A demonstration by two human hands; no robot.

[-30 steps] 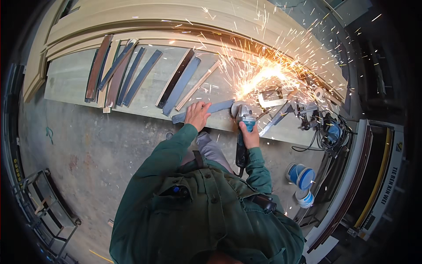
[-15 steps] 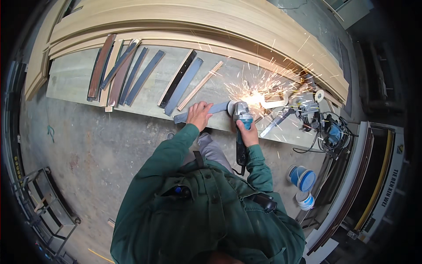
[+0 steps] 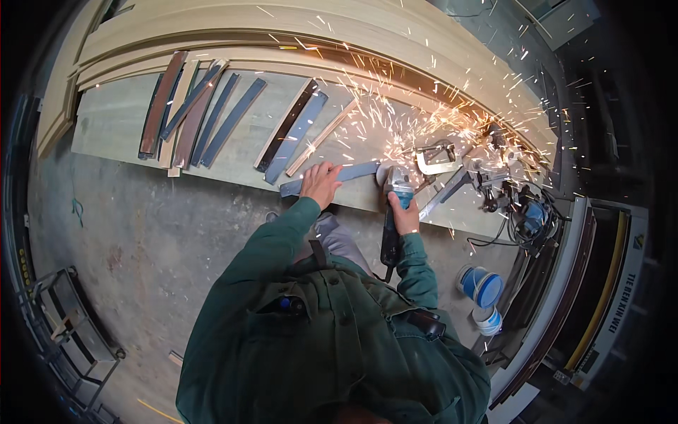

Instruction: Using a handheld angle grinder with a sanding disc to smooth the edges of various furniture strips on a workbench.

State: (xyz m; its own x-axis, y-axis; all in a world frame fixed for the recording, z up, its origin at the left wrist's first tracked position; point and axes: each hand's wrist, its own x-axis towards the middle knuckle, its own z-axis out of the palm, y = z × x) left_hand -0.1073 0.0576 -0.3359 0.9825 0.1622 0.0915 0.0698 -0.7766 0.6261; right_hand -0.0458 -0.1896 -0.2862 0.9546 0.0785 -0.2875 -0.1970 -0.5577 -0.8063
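A blue-grey metal bar (image 3: 359,169) lies along the near edge of the bench top (image 3: 113,120). My left hand (image 3: 321,185) is closed over the bar toward its left end, pressing it down. In my right hand (image 3: 405,215) is an angle grinder (image 3: 390,237), gripped around its body with the black end pointing toward me. Its disc (image 3: 383,174) is at the bar's right end. Bright sparks fly from there up and to the right across the bench. Exactly where the disc touches the bar is hard to make out.
Several metal and wooden strips (image 3: 233,124) lie on the bench's left and middle. Right of the grinder are a C-clamp (image 3: 439,161), a long metal tool (image 3: 446,191) and a corded power tool (image 3: 531,215). Long wooden boards (image 3: 233,25) line the back. Two buckets (image 3: 484,288) stand on the floor.
The grinder and my right hand have shifted slightly right. The sparks spread wider and farther back, and the clamp shows more clearly. My left hand stays on the bar.
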